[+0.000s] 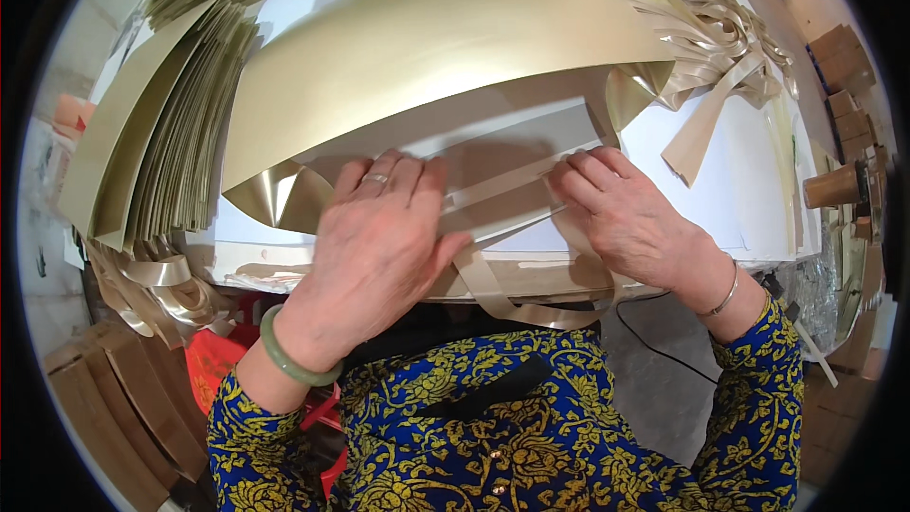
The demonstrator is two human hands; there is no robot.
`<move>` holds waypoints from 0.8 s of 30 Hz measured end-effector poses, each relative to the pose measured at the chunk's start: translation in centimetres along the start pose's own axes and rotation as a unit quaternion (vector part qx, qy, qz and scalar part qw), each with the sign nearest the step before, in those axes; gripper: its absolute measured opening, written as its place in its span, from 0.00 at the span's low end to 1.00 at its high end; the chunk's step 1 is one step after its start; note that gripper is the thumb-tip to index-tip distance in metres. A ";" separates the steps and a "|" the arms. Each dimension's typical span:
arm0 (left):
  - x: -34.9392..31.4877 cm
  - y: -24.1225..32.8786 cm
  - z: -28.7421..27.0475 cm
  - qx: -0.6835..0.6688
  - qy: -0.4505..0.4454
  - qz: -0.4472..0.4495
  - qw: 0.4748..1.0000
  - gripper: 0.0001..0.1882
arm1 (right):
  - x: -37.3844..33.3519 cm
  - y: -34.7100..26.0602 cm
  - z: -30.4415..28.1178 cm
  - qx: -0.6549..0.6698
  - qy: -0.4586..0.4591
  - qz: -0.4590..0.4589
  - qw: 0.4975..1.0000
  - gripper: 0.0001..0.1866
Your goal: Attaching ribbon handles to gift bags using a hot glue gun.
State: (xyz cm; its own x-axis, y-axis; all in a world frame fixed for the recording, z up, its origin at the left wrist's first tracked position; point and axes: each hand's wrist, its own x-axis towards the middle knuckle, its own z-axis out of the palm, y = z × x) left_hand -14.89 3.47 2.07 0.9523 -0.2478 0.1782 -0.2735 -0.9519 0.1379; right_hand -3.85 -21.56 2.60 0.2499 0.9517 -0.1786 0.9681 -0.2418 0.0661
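Observation:
A large gold paper sheet (427, 47), curved like a bag with its opening toward me, lies on the table. Inside its opening are a grey-white panel (517, 147) and a pale strip of ribbon across it. My left hand (374, 237) rests on the near left of the panel, fingers reaching under the gold edge and thumb stretched out, holding nothing I can see. At the panel's right end, my right hand (626, 213) has its fingers pinched on the champagne ribbon (512, 303). This ribbon's slack loops down over the table's front edge.
Stacked gold folded sheets (180, 123) stand at the left, with ribbon ends (161, 284) hanging below them. A heap of champagne ribbons (725, 33) lies at the far right. Cardboard boxes (844, 57) stand beyond the right side. A black cable (664, 346) hangs below the table.

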 end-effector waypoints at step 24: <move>-2.3 -0.5 1.4 0.020 -0.026 0.102 0.994 0.29 | -0.4 -0.6 2.2 0.022 0.078 0.052 0.995 0.34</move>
State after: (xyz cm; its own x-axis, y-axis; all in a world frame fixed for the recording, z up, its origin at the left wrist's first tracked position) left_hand -16.77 4.26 0.19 0.8839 -0.4437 0.1478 -0.4564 -0.8874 0.0652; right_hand -4.45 -22.26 0.49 0.3453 0.9383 -0.0174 0.9382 -0.3446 0.0332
